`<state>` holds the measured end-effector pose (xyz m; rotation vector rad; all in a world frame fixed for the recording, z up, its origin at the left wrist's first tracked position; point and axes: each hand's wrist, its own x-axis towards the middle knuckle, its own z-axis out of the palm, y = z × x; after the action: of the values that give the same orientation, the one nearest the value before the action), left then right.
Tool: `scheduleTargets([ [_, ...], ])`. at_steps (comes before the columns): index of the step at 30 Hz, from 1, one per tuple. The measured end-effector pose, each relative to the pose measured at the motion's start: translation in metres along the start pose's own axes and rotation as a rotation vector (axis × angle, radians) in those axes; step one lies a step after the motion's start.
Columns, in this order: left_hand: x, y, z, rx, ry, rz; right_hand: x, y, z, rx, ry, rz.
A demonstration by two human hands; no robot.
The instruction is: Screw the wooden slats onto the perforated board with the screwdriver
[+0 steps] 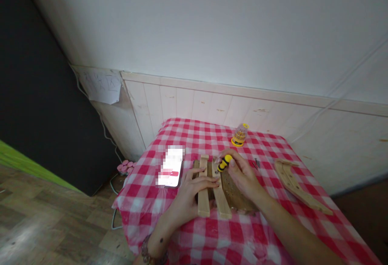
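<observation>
My right hand (241,176) is closed round a short yellow and black screwdriver (224,163), held tip down over the wooden pieces. My left hand (194,188) lies flat with fingers stretched across two pale wooden slats (203,200) that rest on a darker curved wooden board (235,194). All of this sits on a table covered with a red and white checked cloth (212,232).
A phone (171,167) lies left of the slats. A clear and yellow bit holder (240,134) stands at the back. Small screws (256,163) and two curved wooden pieces (298,188) lie to the right. A wall runs behind; floor and cables lie left.
</observation>
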<state>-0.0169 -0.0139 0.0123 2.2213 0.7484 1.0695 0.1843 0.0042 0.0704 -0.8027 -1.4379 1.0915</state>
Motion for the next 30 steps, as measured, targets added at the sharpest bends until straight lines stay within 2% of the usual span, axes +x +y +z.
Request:
scheduleTargets([
  [9, 0.0, 0.0, -0.002, 0.003, -0.006, 0.027, 0.001, -0.009, 0.01, 0.146, 0.058, -0.052],
  [15, 0.001, -0.001, 0.001, 0.0, -0.001, 0.014, 0.002, -0.011, 0.012, 0.3, 0.01, 0.035],
  [23, -0.001, -0.001, -0.001, 0.007, -0.009, 0.015, 0.002, -0.006, 0.002, 0.059, 0.021, -0.044],
  [27, 0.001, 0.001, -0.003, 0.006, -0.031, 0.013, 0.003, -0.006, 0.008, 0.144, 0.072, -0.065],
  [30, 0.001, 0.003, -0.004, -0.002, -0.034, -0.001, 0.003, -0.006, 0.012, 0.119, 0.081, -0.038],
])
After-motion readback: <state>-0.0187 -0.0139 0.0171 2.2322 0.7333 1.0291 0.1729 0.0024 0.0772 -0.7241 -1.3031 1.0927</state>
